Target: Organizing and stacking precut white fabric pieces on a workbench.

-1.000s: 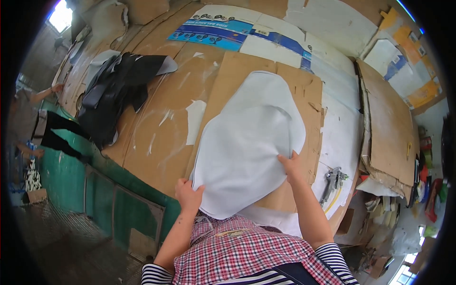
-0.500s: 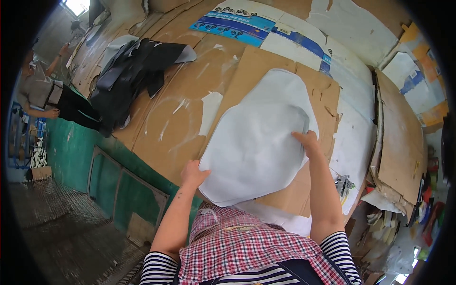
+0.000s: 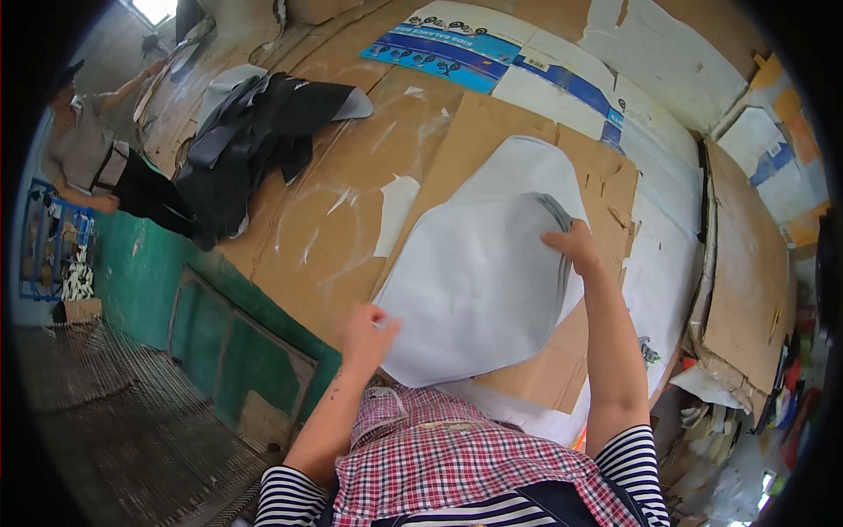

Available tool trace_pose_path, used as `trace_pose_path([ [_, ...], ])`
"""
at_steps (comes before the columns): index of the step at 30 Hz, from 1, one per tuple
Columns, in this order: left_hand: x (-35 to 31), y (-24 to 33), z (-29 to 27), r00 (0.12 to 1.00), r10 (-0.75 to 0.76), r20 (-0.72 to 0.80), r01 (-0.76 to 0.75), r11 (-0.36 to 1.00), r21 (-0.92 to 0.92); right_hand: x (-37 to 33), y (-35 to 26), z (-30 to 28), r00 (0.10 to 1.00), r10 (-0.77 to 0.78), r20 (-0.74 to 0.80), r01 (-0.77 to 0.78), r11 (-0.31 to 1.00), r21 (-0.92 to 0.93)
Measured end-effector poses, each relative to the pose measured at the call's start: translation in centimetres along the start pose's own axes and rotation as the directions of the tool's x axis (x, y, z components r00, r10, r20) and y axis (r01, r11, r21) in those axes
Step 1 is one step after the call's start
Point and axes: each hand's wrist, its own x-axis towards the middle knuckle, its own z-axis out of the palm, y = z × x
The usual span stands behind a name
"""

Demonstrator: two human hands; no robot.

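A stack of light grey, round-cornered cut sheets [image 3: 465,281] lies in front of me, flexible and smooth, perhaps synthetic leather or fabric. My right hand [image 3: 575,248] grips its right edge, thumb on top, where several layers fan slightly apart. Beneath it and farther off, another pale grey sheet [image 3: 527,167] of similar shape sticks out. At the stack's near left edge is my left hand [image 3: 367,338], a little blurred, its fingers curled closed; anything pinched in them is hidden. Under the sheets is a brown cardboard piece [image 3: 606,171].
A heap of black and grey cut pieces [image 3: 255,140] lies at the far left of the cardboard-covered table [image 3: 325,237]. Beyond it stands another person [image 3: 97,162]. A cardboard stack [image 3: 746,272] rises at right. A small metal tool [image 3: 648,350] lies beyond my right forearm.
My left hand has lifted slightly and curled at the edge of the stack. The layers at my right hand have spread more, showing several edges.
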Motion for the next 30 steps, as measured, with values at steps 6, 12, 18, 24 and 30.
trace_pose_path([
  [6,-4.5,6.8,6.4,0.163,0.265,0.951,0.326,0.895,-0.305,-6.6,-9.4,5.5,0.984,-0.174,0.035,0.137,0.87,0.473],
  [12,-3.4,10.0,6.6,0.477,0.788,0.389,0.773,-0.166,-0.612,-12.9,-17.0,6.1,0.957,-0.244,-0.157,0.278,0.613,0.739],
  [18,4.3,23.6,0.6,0.771,0.575,0.273,0.595,-0.499,-0.63,-11.7,-22.9,2.4,0.847,-0.311,-0.431,0.521,0.327,0.788],
  [24,12.8,25.2,-0.8,0.926,0.277,0.255,0.367,-0.514,-0.775,-13.1,-15.6,1.9,0.764,-0.256,-0.593,0.643,0.225,0.732],
  [30,17.7,11.0,6.0,0.832,-0.101,0.546,0.555,0.194,-0.809,-14.6,2.2,12.3,0.876,0.366,-0.313,0.176,0.36,0.916],
])
